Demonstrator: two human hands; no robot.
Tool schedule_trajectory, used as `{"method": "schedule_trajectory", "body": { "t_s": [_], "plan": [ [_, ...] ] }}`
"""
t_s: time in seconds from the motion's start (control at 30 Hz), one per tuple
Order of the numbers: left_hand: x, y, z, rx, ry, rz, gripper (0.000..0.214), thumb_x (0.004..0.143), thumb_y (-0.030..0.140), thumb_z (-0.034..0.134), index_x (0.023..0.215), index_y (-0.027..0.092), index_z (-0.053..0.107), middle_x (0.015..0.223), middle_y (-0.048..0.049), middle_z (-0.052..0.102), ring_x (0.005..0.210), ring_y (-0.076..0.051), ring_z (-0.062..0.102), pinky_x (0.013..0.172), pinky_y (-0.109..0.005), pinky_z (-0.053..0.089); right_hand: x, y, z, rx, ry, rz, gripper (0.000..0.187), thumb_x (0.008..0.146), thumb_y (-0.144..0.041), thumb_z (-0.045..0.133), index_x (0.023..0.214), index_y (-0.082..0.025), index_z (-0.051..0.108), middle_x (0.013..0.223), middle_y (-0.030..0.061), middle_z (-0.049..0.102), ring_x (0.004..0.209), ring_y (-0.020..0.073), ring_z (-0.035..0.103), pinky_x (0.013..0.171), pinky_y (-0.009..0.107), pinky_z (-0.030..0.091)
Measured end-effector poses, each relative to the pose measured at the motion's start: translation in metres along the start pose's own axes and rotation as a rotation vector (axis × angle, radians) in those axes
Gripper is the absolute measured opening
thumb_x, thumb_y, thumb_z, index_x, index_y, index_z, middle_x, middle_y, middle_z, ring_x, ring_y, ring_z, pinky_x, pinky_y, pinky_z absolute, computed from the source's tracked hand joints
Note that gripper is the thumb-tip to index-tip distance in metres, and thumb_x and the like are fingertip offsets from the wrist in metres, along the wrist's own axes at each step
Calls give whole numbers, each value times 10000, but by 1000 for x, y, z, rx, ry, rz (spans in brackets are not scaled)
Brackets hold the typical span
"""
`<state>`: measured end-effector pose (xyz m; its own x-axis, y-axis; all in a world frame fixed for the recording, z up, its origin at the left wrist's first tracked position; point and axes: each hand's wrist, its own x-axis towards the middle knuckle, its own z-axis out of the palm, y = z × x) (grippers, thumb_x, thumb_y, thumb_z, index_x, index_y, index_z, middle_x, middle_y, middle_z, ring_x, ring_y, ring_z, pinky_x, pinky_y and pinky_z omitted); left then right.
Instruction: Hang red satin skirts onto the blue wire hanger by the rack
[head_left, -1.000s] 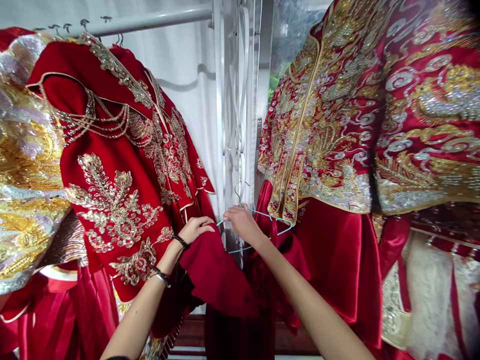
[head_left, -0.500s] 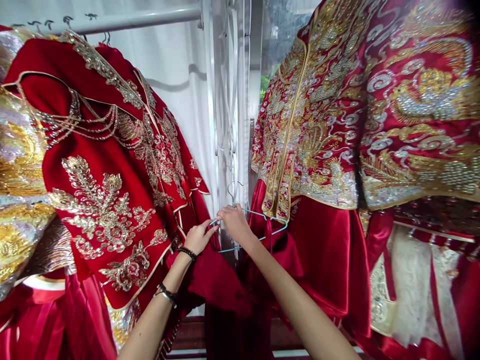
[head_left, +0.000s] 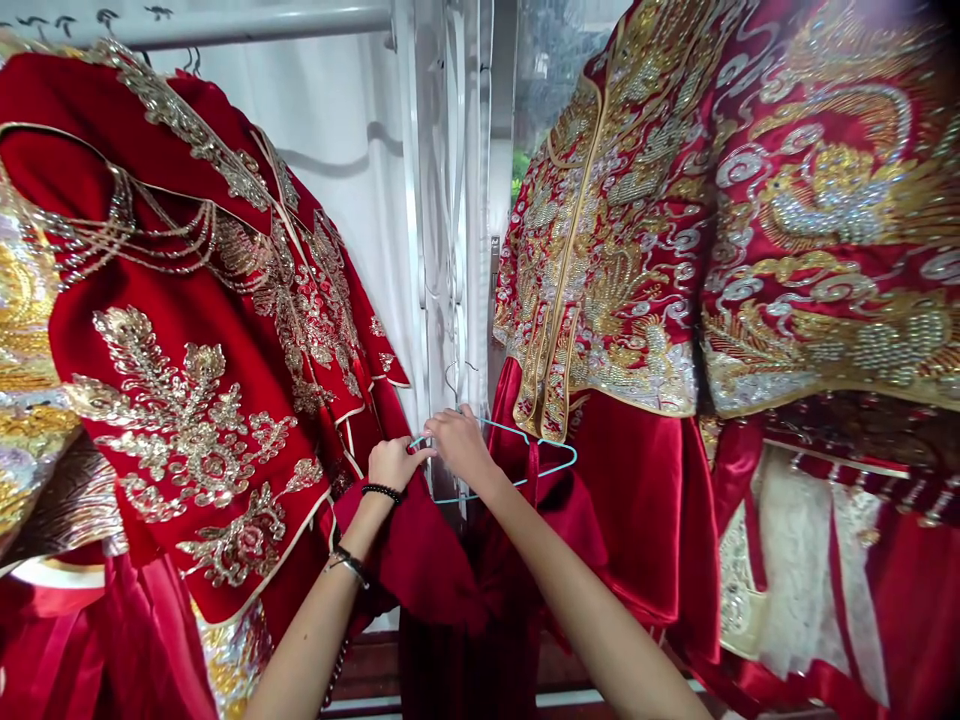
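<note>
A thin light-blue clothes hanger (head_left: 557, 464) is at the centre, its hook up against the white frame. My right hand (head_left: 459, 448) is closed on its upper bar, left of the middle. At its left end, my left hand (head_left: 394, 468) is closed in a pinch on the upper edge of a dark red garment (head_left: 431, 565), thumb toward my right hand. One strap of this garment loops over the hanger's right side, and the cloth hangs down below both hands. Exactly what lies between my left fingertips is hidden.
Left hangs a red jacket (head_left: 247, 400) with silver beadwork and bead strands. On the right are gold-embroidered red jackets (head_left: 592, 270) above a red satin skirt (head_left: 637, 510). White metal poles (head_left: 431, 200) stand between, with a rail (head_left: 300, 28) at upper left and a white curtain (head_left: 337, 180) behind.
The view has shifted slightly, moving the clothes a little leftward in the picture. My left hand's fingers have curled in more at the hanger's left end; my right hand keeps its hold.
</note>
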<state>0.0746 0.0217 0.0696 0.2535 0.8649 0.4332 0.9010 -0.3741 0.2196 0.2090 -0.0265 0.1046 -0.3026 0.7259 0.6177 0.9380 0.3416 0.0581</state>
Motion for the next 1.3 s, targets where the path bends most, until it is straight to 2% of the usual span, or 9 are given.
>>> {"method": "schedule_trajectory", "body": {
  "t_s": [0.33, 0.5, 0.67, 0.77, 0.87, 0.97, 1.13, 1.2, 1.3],
  "plan": [
    [-13, -34, -24, -545, -133, 193, 512, 803, 524, 395, 1170, 193, 528, 1042, -34, 651, 950, -182, 593, 852, -279, 431, -2, 4, 4, 28, 61, -27, 209, 840, -113, 414, 806, -184, 607, 814, 26, 645, 820, 149, 534, 793, 302, 264],
    [-13, -21, -23, -404, -28, 269, 440, 796, 472, 459, 1117, 191, 566, 1091, -53, 629, 999, -202, 570, 904, -299, 407, -2, 6, 9, 99, 91, -40, 247, 871, -165, 387, 881, -207, 630, 845, 24, 669, 869, 151, 550, 856, 325, 282],
    [-5, 0, -15, -183, 29, 273, 311, 848, 254, 382, 1097, 220, 565, 1067, -60, 636, 975, -209, 582, 836, -291, 429, -27, 8, 3, 219, 319, -64, 273, 883, -217, 385, 1075, -245, 578, 1103, 17, 626, 1152, 137, 444, 994, 353, 226],
    [-2, 0, -11, -104, 40, 202, 317, 852, 227, 346, 1083, 247, 563, 1039, -47, 648, 919, -213, 605, 752, -276, 445, -65, 25, -5, 238, 489, 91, 257, 869, -238, 410, 1049, -222, 593, 1070, 38, 637, 1101, 161, 486, 960, 356, 298],
    [1, -5, -9, -69, 47, 214, 325, 846, 210, 335, 1076, 227, 564, 1020, -66, 652, 907, -227, 610, 719, -276, 444, -109, 58, -8, 217, 587, 448, 253, 860, -261, 396, 948, -185, 621, 929, 69, 663, 901, 186, 562, 847, 356, 396],
    [9, -9, -7, -88, 41, 271, 331, 823, 166, 341, 1052, 204, 577, 963, -76, 664, 901, -226, 612, 725, -273, 444, -140, 91, -6, 165, 439, 747, 272, 841, -292, 394, 964, -160, 597, 849, 86, 654, 794, 204, 576, 726, 346, 442],
    [13, -11, -8, -99, 59, 311, 367, 791, 114, 364, 1079, 212, 569, 947, -61, 653, 882, -202, 605, 757, -291, 460, -147, 107, -3, 13, -22, 976, 358, 783, -394, 488, 1033, -144, 546, 944, 117, 619, 888, 222, 583, 711, 305, 444],
    [6, -2, -8, -89, 204, 320, 384, 786, 135, 408, 1143, 205, 532, 1020, -85, 620, 952, -219, 574, 808, -340, 457, -140, 105, -4, -48, -175, 1021, 362, 781, -378, 489, 1052, -143, 542, 996, 130, 608, 915, 226, 587, 706, 293, 446],
    [-10, 28, 1, -96, 663, 379, 374, 781, 228, 500, 1151, 174, 522, 1166, -143, 524, 1160, -287, 422, 914, -455, 387, -130, 104, -6, -85, -295, 1021, 272, 794, -277, 444, 969, -137, 599, 973, 144, 627, 896, 242, 607, 687, 302, 456]
  ]
}}
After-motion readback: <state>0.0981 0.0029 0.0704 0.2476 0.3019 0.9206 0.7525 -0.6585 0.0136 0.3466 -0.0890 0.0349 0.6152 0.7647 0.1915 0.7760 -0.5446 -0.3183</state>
